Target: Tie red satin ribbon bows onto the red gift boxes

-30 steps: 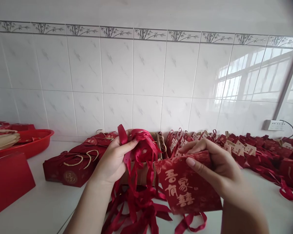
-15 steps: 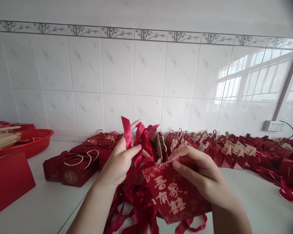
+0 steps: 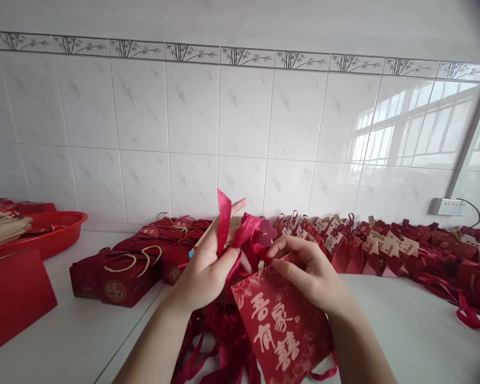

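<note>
My left hand (image 3: 210,266) is closed on a red ribbon (image 3: 224,216), its free end sticking up between the fingers and its index finger pointing upward. A dark red flower ornament (image 3: 264,233) sits on the ribbon, just right of that hand. My right hand (image 3: 304,266) pinches the top edge of a red gift bag (image 3: 280,325) printed with pale characters. The bag hangs tilted, its front facing me. Below my hands lies a tangle of red ribbons (image 3: 228,336) on the white table (image 3: 384,330).
Dark red boxes with cord handles (image 3: 116,272) stand at left. Rows of small red gift boxes (image 3: 368,245) line the tiled wall at right. Another person's hand (image 3: 4,229) is over a red basin (image 3: 60,234) at far left. A power strip (image 3: 450,206) is on the wall.
My left hand has moved right and slightly down with the ribbon, bringing the flower ornament close to my right fingers. My right hand and the bag have shifted a little left.
</note>
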